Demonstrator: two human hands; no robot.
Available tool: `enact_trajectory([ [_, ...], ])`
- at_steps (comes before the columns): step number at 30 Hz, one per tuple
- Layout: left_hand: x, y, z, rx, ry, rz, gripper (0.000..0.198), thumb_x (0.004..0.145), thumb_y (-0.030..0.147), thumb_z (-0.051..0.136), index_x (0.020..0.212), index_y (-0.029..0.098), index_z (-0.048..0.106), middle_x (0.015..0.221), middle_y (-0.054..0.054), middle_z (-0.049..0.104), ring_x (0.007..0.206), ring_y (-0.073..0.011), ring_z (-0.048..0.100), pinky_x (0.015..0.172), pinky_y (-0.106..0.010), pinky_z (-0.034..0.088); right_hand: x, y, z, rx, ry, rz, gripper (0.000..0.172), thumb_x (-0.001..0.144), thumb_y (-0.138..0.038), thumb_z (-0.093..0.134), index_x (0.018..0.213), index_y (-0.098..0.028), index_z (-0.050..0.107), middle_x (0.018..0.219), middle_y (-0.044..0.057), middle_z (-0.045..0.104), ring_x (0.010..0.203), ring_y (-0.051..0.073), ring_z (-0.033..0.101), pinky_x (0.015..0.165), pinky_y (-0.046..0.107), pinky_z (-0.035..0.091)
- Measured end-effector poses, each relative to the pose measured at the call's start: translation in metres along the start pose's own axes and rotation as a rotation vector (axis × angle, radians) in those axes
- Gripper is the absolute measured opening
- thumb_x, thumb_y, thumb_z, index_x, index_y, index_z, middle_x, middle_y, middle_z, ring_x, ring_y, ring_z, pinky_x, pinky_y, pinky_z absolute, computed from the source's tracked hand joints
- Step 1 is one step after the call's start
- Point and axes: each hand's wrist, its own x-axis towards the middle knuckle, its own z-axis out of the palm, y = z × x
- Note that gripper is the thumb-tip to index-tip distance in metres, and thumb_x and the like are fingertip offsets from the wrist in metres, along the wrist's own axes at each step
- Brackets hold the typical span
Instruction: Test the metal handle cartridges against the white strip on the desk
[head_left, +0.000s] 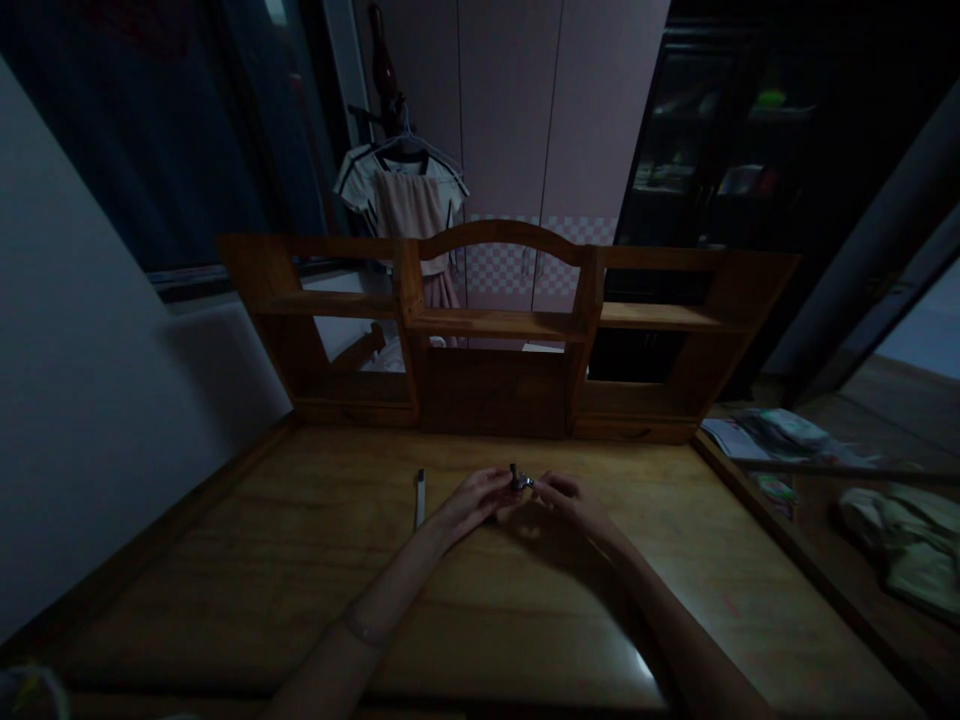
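A small shiny metal piece (520,482) with a dark upright post and a short arm pointing right is held just above the desk top; its kind is too small and dim to make out. My left hand (480,496) is closed round its left side, thumb on top. From the other side my right hand (570,500) pinches the end of the short arm between thumb and fingertips. To the left of my left hand, a narrow pale strip (420,500) with a dark tip lies flat on the wooden desk (315,560).
A wooden shelf unit (495,322) stands along the desk's back edge. Beyond it, clothes (409,190) hang before a pale wardrobe (510,110). Papers and plastic (780,435) and a light cloth bag (915,540) lie off the right side. A wall (90,400) borders the left.
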Motion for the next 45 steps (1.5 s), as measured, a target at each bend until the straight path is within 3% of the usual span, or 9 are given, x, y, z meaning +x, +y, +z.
enact_trajectory([
  [9,0.009,-0.014,-0.015,0.032,-0.084,0.007,0.033,0.065,0.027,0.079,0.09,0.009,0.066,0.096,-0.01,0.066,0.085,-0.0158,0.062,0.082,-0.027,0.047,0.0,-0.003,-0.006,-0.031,-0.077,0.016,0.037,0.078,-0.053,0.058,0.073,-0.016,0.064,0.067,0.001,0.059,0.063,0.015,0.052,0.057,0.025,0.039],
  [21,0.009,-0.017,-0.021,0.12,-0.091,-0.017,0.032,0.059,0.026,0.083,0.079,0.009,0.065,0.082,-0.006,0.062,0.076,-0.0119,0.056,0.073,-0.022,0.042,-0.004,-0.003,-0.009,-0.01,-0.123,0.057,0.032,0.08,-0.047,0.059,0.072,-0.016,0.063,0.065,-0.001,0.056,0.061,0.012,0.05,0.054,0.022,0.034],
  [25,0.007,-0.018,-0.019,0.109,-0.135,0.002,0.036,0.059,0.023,0.083,0.088,0.01,0.065,0.087,-0.006,0.062,0.076,-0.011,0.056,0.069,-0.02,0.041,-0.009,-0.009,-0.009,0.066,-0.165,0.085,0.032,0.081,-0.045,0.058,0.071,-0.015,0.061,0.065,-0.002,0.052,0.059,0.011,0.046,0.053,0.021,0.031],
  [31,0.0,-0.011,-0.009,0.107,-0.273,-0.042,0.062,0.06,0.02,0.082,0.117,0.017,0.058,0.099,-0.009,0.064,0.083,-0.0145,0.06,0.072,-0.022,0.042,-0.013,-0.011,-0.006,0.154,-0.244,0.192,0.035,0.079,-0.049,0.059,0.074,-0.015,0.063,0.061,-0.002,0.05,0.053,0.009,0.038,0.047,0.022,0.023],
  [39,0.004,-0.022,-0.02,0.075,-0.303,-0.069,0.04,0.061,0.02,0.082,0.098,0.012,0.068,0.088,-0.007,0.065,0.072,-0.0119,0.059,0.066,-0.021,0.042,-0.007,0.0,-0.004,0.261,-0.257,0.249,0.036,0.074,-0.049,0.065,0.07,-0.014,0.059,0.059,-0.003,0.045,0.053,0.008,0.037,0.048,0.022,0.023],
  [45,0.006,-0.015,-0.02,-0.011,-0.204,0.003,0.032,0.065,0.019,0.079,0.094,0.012,0.068,0.096,-0.008,0.063,0.078,-0.0101,0.057,0.075,-0.021,0.042,-0.005,-0.001,-0.013,0.201,-0.231,0.132,0.036,0.082,-0.049,0.058,0.07,-0.014,0.059,0.062,-0.002,0.045,0.056,0.009,0.036,0.051,0.024,0.022],
])
